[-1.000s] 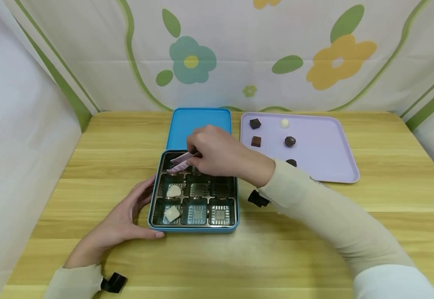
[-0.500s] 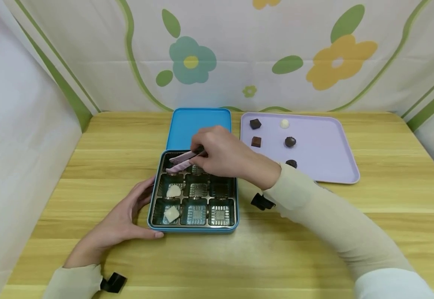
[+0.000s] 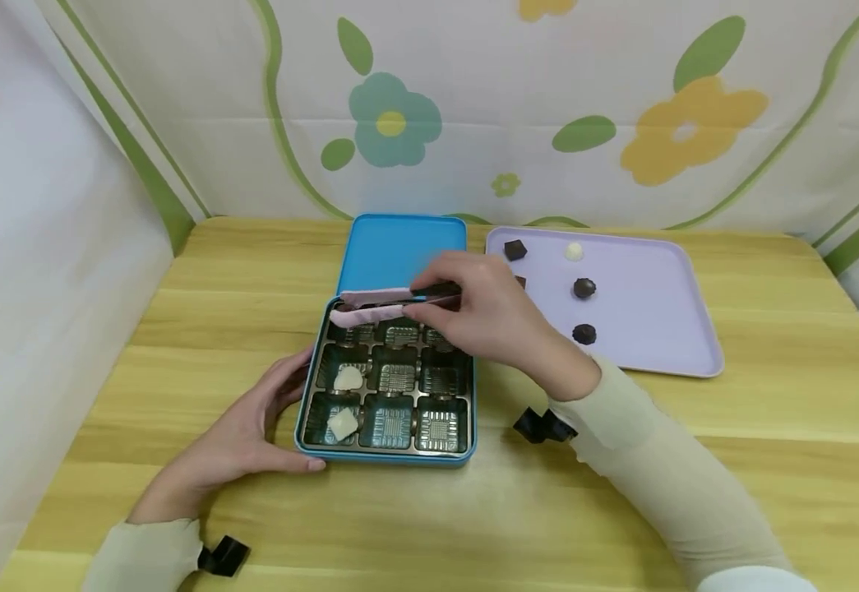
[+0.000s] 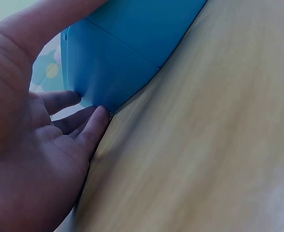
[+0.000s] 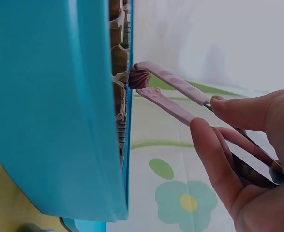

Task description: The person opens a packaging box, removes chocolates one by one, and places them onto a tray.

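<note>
My right hand (image 3: 499,308) holds tongs (image 3: 370,316) with pink tips, low over the far-left compartment of the blue tin (image 3: 385,458). In the right wrist view a swirled brown chocolate (image 5: 140,78) sits between the tong tips at the tin's rim; whether they still squeeze it, I cannot tell. My left hand (image 3: 247,436) rests at the tin's left front corner, thumb along the front and nearly straight fingers (image 4: 62,99) touching the side. A white rounded chocolate (image 3: 348,377) lies in the middle-left compartment, a white square chocolate (image 3: 343,424) in the front-left one.
Behind the tin lies its blue lid (image 3: 399,247). A lilac tray (image 3: 644,329) on the right bears several chocolates, among them a dark pentagonal one (image 3: 515,250), a white round one (image 3: 573,252) and a dark round one (image 3: 584,288). A patterned curtain (image 3: 473,107) backs the wooden table (image 3: 584,501).
My right hand has moved right and the tongs reach out flatter over the tin's back row. The head view has shifted slightly. My left hand stays at the tin.
</note>
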`<state>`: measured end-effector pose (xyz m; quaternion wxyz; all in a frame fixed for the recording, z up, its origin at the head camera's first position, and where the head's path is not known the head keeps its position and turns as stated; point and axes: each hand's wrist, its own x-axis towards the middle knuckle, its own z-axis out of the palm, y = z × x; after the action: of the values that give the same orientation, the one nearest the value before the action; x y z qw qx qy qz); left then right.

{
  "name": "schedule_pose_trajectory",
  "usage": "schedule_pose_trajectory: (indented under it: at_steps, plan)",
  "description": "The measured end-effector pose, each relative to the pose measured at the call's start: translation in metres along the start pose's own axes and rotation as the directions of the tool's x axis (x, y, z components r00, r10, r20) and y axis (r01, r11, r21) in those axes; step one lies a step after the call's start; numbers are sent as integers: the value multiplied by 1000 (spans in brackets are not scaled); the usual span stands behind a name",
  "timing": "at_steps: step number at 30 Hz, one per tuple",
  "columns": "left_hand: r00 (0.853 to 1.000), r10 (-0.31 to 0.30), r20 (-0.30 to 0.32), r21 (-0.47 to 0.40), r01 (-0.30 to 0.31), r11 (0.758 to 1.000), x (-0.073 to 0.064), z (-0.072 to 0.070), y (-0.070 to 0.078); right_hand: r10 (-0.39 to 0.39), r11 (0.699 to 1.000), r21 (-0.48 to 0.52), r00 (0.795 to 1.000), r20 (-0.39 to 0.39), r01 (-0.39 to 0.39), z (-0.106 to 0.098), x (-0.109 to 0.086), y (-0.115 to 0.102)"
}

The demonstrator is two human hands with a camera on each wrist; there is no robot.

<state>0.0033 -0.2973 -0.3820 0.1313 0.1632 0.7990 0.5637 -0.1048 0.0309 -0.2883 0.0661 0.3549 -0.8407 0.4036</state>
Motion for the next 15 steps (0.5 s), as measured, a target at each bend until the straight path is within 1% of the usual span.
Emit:
schedule_pose_trajectory:
  at_steps: [3, 6, 10, 13, 15]
  plan:
    - [1000, -5, 29, -7, 5, 1000, 1, -1, 0, 16, 998, 55, 997, -76, -12, -3, -10, 4]
    - [999, 5, 47, -9, -5, 1000, 3, -3, -1, 36, 996, 89, 991, -130, -24, -7, -16, 4]
    - [999, 15, 50, 2, -15, 1000, 6, -4, -3, 67, 995, 87, 981, -179, -53, -15, -21, 5]
    - [998, 20, 52, 8, -20, 1000, 10, -7, -4, 94, 994, 77, 972, -216, -79, -23, -29, 7]
    - [998, 24, 59, 7, -24, 1000, 13, -9, -4, 125, 989, 104, 963, -238, -103, -29, -37, 10]
